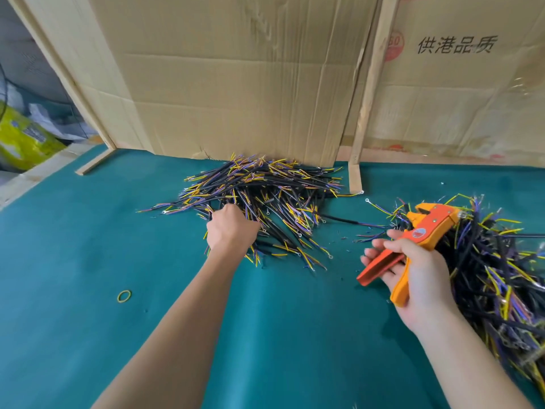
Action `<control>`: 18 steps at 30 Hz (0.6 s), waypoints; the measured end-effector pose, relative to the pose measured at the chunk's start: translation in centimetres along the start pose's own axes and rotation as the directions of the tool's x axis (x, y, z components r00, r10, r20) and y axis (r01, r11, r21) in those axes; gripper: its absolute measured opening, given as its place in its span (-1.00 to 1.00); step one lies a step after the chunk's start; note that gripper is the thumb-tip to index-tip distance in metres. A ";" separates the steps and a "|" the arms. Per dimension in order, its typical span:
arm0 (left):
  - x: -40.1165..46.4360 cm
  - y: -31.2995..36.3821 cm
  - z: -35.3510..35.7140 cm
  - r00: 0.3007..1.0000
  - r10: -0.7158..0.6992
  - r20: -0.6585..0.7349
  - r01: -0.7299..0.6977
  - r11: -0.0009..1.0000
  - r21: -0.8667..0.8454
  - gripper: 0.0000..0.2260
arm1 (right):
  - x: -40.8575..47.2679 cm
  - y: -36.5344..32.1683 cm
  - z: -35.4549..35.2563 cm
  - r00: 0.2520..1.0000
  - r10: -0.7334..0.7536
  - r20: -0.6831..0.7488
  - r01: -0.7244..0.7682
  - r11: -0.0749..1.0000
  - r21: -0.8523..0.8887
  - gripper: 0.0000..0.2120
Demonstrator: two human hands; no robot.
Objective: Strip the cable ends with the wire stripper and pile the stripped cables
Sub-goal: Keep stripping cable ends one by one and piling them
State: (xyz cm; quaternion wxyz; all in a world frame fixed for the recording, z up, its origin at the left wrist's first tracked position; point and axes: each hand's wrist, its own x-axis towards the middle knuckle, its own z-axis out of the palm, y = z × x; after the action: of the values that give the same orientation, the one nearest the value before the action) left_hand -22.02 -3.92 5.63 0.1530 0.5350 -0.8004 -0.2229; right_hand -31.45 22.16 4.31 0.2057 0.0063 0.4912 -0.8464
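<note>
Meanwhile the left hand point(231, 228) hid its fingers in the cable pile point(265, 196), grip unclear; right hand point(418, 270) clasped the wire stripper point(424, 231).

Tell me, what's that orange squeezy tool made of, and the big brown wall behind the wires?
The wire stripper looks like orange-painted metal or hard plastic; its smooth, slightly glossy surface leaves that open. The brown wall is cardboard: matte, creased, with fold lines and a torn bottom edge.
</note>
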 end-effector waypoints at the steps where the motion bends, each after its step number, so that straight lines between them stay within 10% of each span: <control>1: -0.1 0.2 0.0 1.000 0.000 0.013 0.001 1.000 -0.017 -0.84 | 0.1 -0.1 -0.1 1.000 -0.014 -0.012 0.014 1.000 -0.007 -0.77; 11: -5.8 -1.6 -1.4 0.984 0.064 0.168 0.056 0.779 -0.624 -0.70 | 0.0 0.2 -0.1 0.993 0.019 0.121 -0.005 0.993 -0.115 -0.75; 18: -14.7 -1.1 2.8 0.924 0.318 0.213 -0.062 0.672 -0.738 -0.84 | -1.7 0.4 0.5 0.780 0.341 0.525 -0.288 0.940 -0.183 -0.43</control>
State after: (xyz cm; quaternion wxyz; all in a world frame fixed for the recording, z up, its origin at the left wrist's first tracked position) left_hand -16.90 9.90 2.52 0.2388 0.3003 -0.7146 -0.5849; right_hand -29.63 22.16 4.65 0.4764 -0.1644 0.4419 -0.7421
